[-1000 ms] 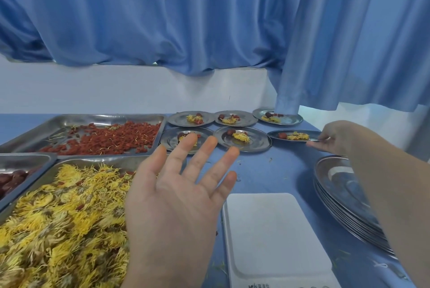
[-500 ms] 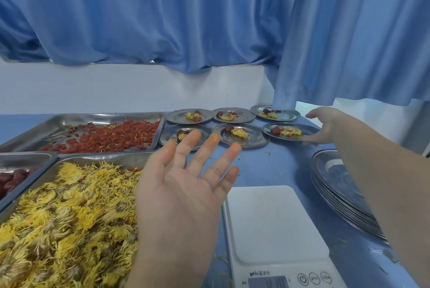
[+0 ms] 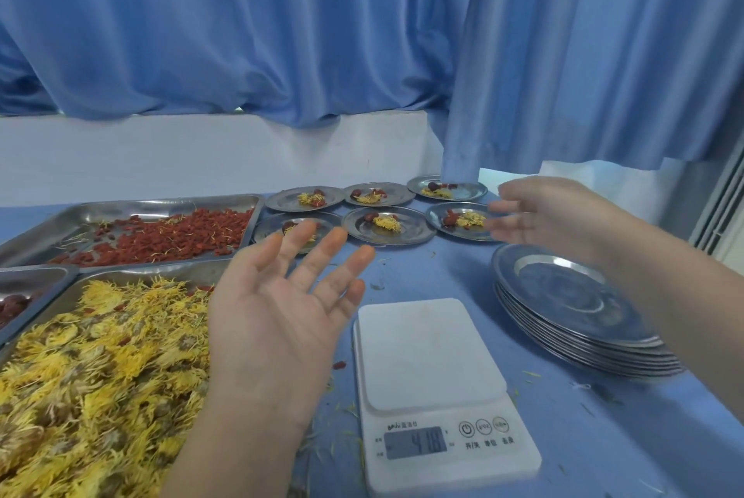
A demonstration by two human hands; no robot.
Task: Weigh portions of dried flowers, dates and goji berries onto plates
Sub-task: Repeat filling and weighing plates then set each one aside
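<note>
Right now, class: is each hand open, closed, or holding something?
Left hand: open, fingers spread, holding nothing.
Right hand: open, fingers straight beside a filled plate, holding nothing.

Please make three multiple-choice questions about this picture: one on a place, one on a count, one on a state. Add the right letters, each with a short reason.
1. Where does the stack of empty plates stand from the scale?
A. On its right
B. On its left
C. On top of it

2. How many small plates with portions stand at the back?
A. Four
B. Six
C. Nine

3. How is the left hand?
A. Gripping a plate
B. Pressing a scale button
C. Open, holding nothing

Answers: 1 A, the stack lies beside the scale's right edge; 2 B, two rows of three; 3 C, its fingers are spread and empty.
</note>
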